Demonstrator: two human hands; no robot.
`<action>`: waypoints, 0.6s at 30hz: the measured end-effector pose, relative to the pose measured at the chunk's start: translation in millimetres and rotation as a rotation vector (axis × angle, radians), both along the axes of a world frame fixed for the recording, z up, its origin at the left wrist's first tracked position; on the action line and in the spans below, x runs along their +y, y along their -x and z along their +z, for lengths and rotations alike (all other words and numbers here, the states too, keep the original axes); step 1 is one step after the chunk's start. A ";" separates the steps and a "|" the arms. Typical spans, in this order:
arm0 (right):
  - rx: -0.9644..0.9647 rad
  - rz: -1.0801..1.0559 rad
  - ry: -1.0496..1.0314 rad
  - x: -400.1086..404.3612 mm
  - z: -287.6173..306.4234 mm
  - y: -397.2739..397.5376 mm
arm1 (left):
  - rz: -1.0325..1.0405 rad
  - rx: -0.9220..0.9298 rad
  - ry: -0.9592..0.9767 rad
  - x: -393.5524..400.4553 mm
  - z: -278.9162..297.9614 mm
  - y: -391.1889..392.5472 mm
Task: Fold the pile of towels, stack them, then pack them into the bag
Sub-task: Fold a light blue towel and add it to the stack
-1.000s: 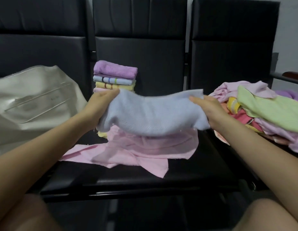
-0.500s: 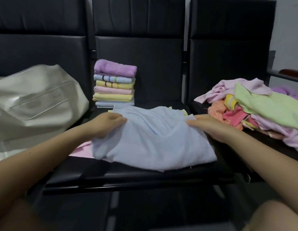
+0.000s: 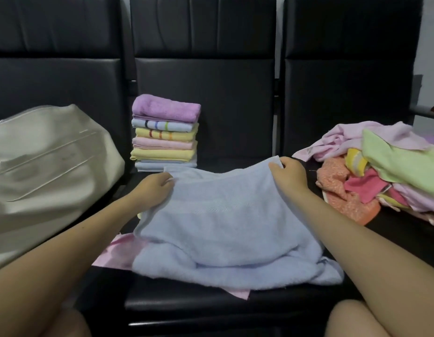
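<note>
Blue towel [image 3: 225,222] runs sideways between both hands: left hand [image 3: 154,190] and right hand [image 3: 287,177] each pinch a far corner.

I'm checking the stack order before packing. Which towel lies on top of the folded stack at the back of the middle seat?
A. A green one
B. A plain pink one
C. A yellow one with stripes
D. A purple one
D: the purple towel crowns the folded stack, with a striped blue one directly beneath it.
</note>
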State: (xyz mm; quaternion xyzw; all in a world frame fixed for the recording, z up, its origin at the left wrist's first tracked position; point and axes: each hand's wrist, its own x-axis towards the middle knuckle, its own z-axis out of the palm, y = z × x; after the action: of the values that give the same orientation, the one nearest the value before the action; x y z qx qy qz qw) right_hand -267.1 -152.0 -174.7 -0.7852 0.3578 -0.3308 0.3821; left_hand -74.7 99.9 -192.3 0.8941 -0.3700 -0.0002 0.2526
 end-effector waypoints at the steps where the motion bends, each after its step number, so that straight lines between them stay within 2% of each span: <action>1: 0.050 0.018 -0.001 -5.5 -2.0 -5.5 | -0.008 -0.004 -0.014 1.1 -4.4 -6.2; 4: 0.253 0.118 -0.124 -9.6 1.7 -14.7 | -0.032 -0.035 -0.016 4.2 -14.4 -18.0; 6: 0.300 0.149 -0.242 -8.6 4.9 -16.0 | -0.023 -0.059 0.025 4.0 -15.8 -20.9; 10: 0.080 0.149 -0.375 -16.5 0.3 -13.7 | 0.056 -0.128 0.143 -9.2 -0.7 -29.0; 13: 0.017 0.168 -0.390 -19.0 -5.8 -18.2 | 0.120 -0.169 0.210 -29.1 17.8 -38.8; 18: 0.031 0.207 -0.336 -17.3 -14.4 -29.4 | 0.088 -0.194 0.052 -59.7 6.8 -65.0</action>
State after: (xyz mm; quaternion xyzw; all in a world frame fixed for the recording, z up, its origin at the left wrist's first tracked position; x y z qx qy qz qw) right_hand -237.7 -169.3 -189.1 -0.7479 0.3311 -0.2134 0.5343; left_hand -9.6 40.2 -185.5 0.8985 -0.3528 0.1070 0.2385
